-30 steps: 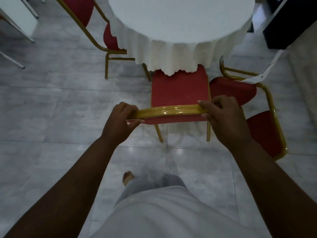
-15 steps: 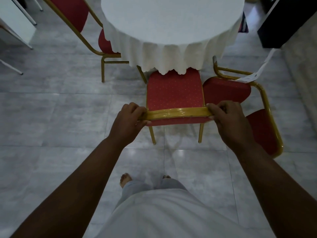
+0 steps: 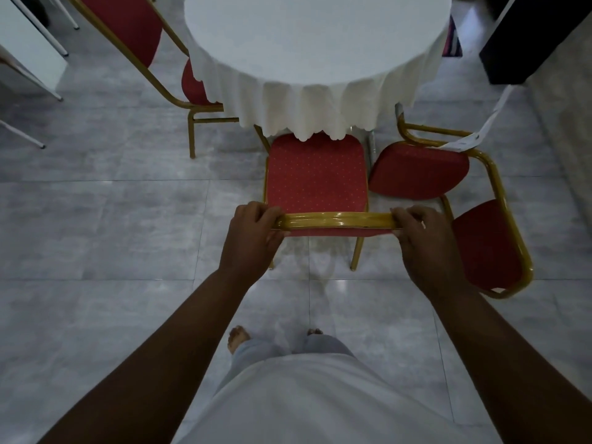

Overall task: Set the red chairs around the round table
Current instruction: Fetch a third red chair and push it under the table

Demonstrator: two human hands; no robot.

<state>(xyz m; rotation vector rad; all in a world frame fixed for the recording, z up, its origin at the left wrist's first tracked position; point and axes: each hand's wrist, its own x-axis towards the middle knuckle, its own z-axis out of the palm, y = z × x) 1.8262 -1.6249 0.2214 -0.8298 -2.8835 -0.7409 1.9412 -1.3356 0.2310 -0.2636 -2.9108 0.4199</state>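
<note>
A: head cam, versus a second ago: the middle chair (image 3: pixel 315 177) has gone in toward the round table (image 3: pixel 314 36). The tablecloth (image 3: pixel 320 104) hem now laps over the front edge of its seat. We've stepped forward with it, and both bare feet show below our white shirt (image 3: pixel 320 402).

B: Hands?

A: Same grip as before. Our left hand (image 3: pixel 253 238) is wrapped around the left end of the gold top rail (image 3: pixel 334 220), fingers curled over the far side, thumb on the near side. Our right hand (image 3: pixel 423 241) is closed on the right end in the same way. Both are clamped on the rail, nothing loose.

B: Chair attitude?

A: Looks upright. One gold rear leg is visible under the rail at right; the left one is mostly hidden behind our wrist. We can't tell if all the feet touch the floor (image 3: pixel 112 235).

B: The others?

A: The right chair (image 3: pixel 419 171) stands just beside the middle one, angled, its seat corner near the middle seat's right edge; we can't tell if they touch. A white strip (image 3: pixel 474 139) lies across its gold frame. The left chair (image 3: pixel 128 30) is at the table's left side, its seat partly under the cloth.

B: Anything else in frame?

A: A dark cabinet (image 3: pixel 538 36) at top right and white table legs at far left, both well apart from the chairs.
</note>
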